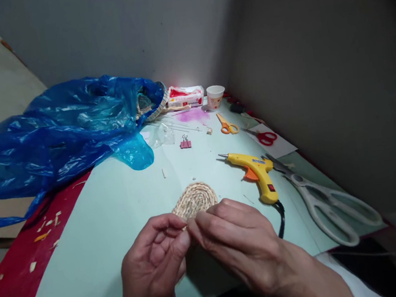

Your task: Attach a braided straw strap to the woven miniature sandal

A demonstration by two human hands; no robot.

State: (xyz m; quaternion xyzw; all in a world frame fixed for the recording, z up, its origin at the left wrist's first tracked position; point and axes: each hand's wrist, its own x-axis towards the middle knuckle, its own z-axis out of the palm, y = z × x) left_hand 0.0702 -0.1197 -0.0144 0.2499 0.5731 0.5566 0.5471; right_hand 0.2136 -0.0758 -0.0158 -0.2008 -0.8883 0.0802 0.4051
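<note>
Showing just past the fingertips, a woven mat (pixel 195 199) is held by the closed fingers of the left hand (pixel 156 254) and the right hand (pixel 240 244); its near part is covered by them, so the exact grip cannot be told. A yellow glue gun (pixel 265 171) is laid beyond the right hand, with large scissors (pixel 298 179) to that hand's right. Beyond the left hand, a blue bag (pixel 81 112) is spread.

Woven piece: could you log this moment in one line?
left hand: at woven piece | right hand: at woven piece | exact grip: unclear | glue gun: beyond right hand
</note>
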